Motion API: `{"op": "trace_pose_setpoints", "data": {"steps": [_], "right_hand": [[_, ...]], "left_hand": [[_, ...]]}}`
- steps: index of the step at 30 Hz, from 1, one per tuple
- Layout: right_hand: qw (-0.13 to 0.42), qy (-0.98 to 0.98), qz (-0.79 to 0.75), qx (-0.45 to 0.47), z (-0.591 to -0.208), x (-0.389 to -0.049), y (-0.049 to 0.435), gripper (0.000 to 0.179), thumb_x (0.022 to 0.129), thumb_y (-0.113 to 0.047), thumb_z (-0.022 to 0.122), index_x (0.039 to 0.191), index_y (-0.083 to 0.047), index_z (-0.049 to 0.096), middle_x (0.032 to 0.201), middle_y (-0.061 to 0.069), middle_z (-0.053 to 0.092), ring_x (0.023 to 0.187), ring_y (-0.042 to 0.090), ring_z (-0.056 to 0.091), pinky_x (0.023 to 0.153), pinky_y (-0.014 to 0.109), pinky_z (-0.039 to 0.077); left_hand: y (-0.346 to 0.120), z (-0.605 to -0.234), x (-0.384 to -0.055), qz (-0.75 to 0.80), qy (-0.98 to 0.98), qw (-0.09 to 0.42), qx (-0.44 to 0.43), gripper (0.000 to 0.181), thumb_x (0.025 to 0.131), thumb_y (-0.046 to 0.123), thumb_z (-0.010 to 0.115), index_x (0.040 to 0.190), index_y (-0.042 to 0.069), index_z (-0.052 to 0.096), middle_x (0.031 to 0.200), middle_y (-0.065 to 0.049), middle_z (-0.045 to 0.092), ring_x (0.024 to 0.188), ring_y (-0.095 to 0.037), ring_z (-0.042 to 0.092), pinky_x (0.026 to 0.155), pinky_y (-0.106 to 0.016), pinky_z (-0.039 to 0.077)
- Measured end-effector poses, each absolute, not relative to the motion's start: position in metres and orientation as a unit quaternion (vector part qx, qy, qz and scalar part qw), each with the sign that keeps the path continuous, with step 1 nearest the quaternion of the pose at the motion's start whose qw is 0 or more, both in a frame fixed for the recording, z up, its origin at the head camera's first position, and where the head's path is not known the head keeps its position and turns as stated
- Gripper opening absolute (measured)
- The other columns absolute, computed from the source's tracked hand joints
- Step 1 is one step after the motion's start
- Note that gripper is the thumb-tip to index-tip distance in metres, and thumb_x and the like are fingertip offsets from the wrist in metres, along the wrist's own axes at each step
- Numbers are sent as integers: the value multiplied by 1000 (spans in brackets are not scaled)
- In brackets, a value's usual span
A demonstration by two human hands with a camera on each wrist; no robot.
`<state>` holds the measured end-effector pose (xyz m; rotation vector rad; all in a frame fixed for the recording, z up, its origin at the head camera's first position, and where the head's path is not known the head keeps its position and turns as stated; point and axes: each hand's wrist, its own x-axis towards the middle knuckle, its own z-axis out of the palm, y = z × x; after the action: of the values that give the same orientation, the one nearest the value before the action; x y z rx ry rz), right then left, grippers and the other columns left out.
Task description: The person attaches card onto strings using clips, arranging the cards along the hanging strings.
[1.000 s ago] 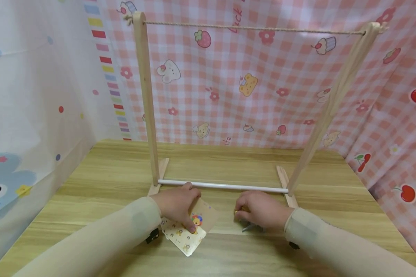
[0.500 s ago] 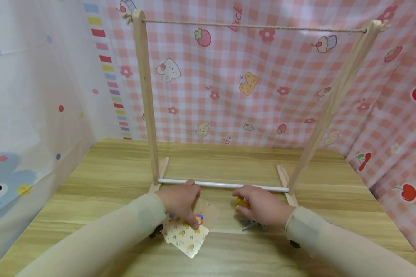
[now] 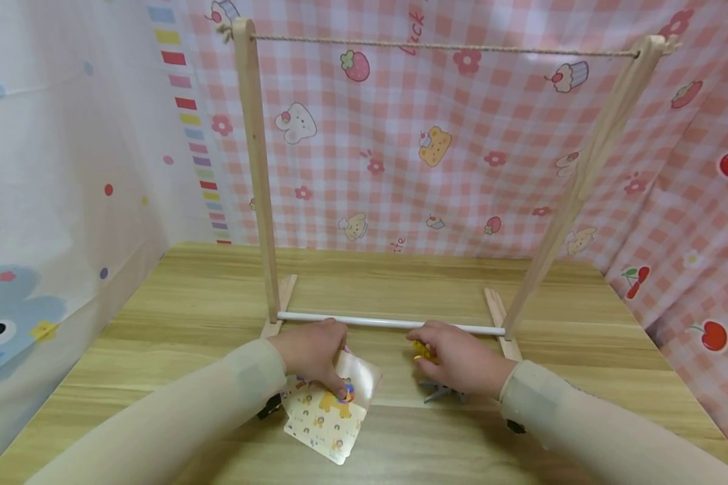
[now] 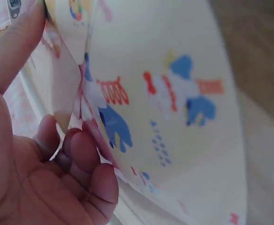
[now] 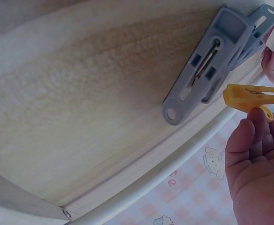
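My left hand [image 3: 315, 347] holds several thin printed cards [image 3: 318, 426] between thumb and fingers, low over the table and left of centre. A lion picture shows beside the thumb, and in the left wrist view a pale card [image 4: 165, 140] with blue and red prints fans out past the curled fingers [image 4: 83, 150]. A yellow clothespin [image 5: 249, 96] is pinched between the thumb and fingertips of my right hand [image 3: 464, 364]. Grey clothespins [image 5: 207, 65] lie on the table beneath that hand, partly covered by it in the head view.
Behind both hands stands a wooden frame with a left post [image 3: 257, 168] and a right post [image 3: 582, 182]. Twine [image 3: 443, 46] spans its top; a white rod [image 3: 388, 323] joins the feet. Patterned cloth [image 3: 388, 202] hangs behind the wooden table [image 3: 188, 296].
In my left hand the cards have shifted and tilted, so more of the lion picture shows. My right fingers have moved slightly, baring more of the yellow clothespin and the grey ones beneath.
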<state>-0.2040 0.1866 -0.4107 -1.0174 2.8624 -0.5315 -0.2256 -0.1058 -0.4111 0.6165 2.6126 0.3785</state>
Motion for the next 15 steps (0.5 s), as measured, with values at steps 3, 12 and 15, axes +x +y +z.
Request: {"op": "trace_pose_setpoints", "data": {"steps": [3, 12, 15], "right_hand": [[31, 928, -180, -326, -410, -204, 187, 41, 95, -10, 73, 135, -3, 65, 116, 5, 70, 85, 7, 58, 78, 29, 55], [35, 932, -228, -279, -399, -206, 184, 36, 97, -3, 69, 133, -2, 65, 107, 2, 71, 91, 9, 64, 79, 29, 59], [29, 936, -233, -262, -393, -206, 183, 36, 100, -4, 68, 135, -1, 64, 113, 6, 74, 98, 15, 70, 85, 34, 62]], "left_hand": [[-108, -412, -225, 156, 939, 213, 218, 61, 70, 46, 98, 103, 17, 56, 91, 3, 62, 79, -15, 61, 69, -31, 54], [-119, -410, -233, 243, 924, 186, 230, 40, 80, 29, 93, 104, 20, 63, 94, 5, 64, 83, -14, 59, 79, -34, 51], [-124, -405, -235, 278, 914, 190, 224, 26, 85, 25, 89, 100, 20, 68, 91, 5, 67, 79, -14, 61, 76, -32, 53]]}}
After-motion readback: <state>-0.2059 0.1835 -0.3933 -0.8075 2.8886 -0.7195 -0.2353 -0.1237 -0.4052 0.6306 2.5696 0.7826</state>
